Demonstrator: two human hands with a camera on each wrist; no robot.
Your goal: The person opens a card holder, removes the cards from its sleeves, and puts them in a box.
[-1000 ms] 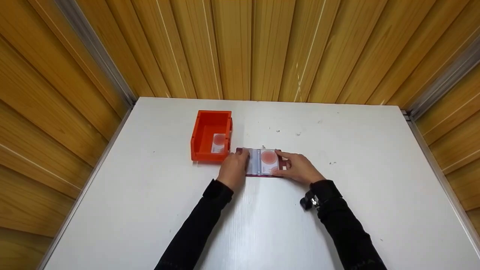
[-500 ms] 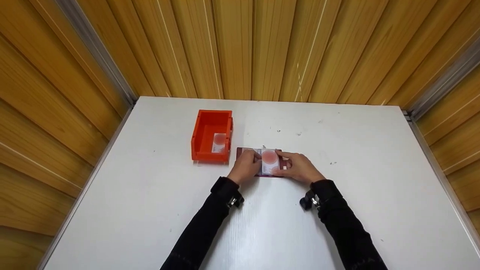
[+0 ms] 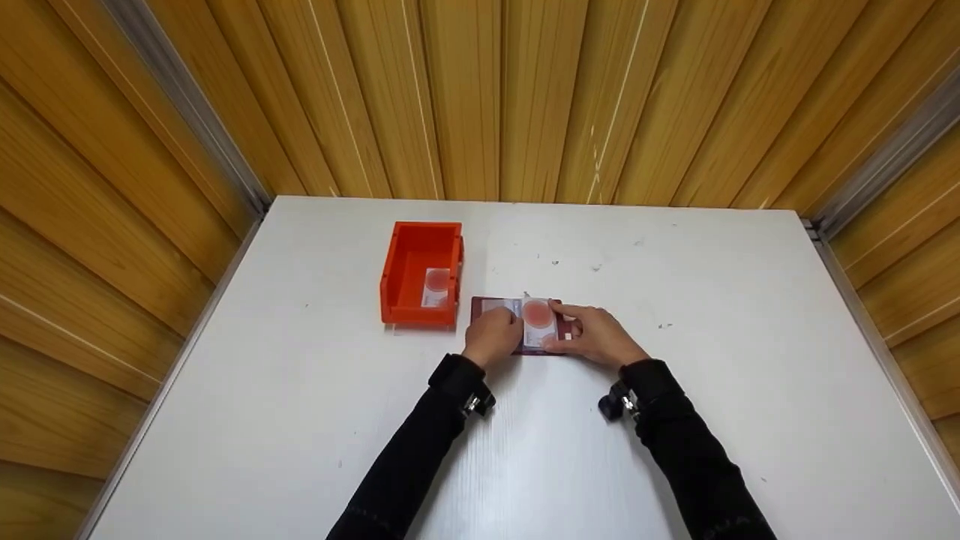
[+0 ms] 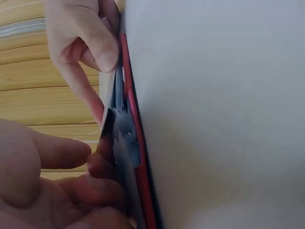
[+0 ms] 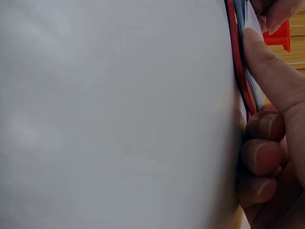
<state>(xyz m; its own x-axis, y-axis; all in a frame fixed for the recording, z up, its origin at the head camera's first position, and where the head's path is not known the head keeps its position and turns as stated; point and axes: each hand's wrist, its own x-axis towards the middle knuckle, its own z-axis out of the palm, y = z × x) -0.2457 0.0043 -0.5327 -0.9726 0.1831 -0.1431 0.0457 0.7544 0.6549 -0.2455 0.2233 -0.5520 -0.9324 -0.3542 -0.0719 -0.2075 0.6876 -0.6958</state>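
A card holder (image 3: 477, 307) with a dark red cover and clear sleeves lies spread on the white table. On its right half is a white card (image 3: 538, 315) with a pink circle; whether a sleeve covers it I cannot tell. My left hand (image 3: 491, 336) has curled fingers at the card's left edge, pinching there; in the left wrist view its fingertips (image 4: 97, 164) meet the lifted edge. My right hand (image 3: 598, 335) grips the right side, thumb at the near edge and index finger at the far edge. The right wrist view shows its thumb (image 5: 267, 62) against the sleeves.
An orange-red bin (image 3: 397, 315) stands behind and left of the holder, with another pink-circled card (image 3: 435, 287) inside. Wood-patterned walls (image 3: 480, 97) rise behind the white table (image 3: 712, 300) and along both sides.
My left hand has moved right, from the holder's left side to the card's left edge, and its fingers have curled in. The right hand has stayed in place.
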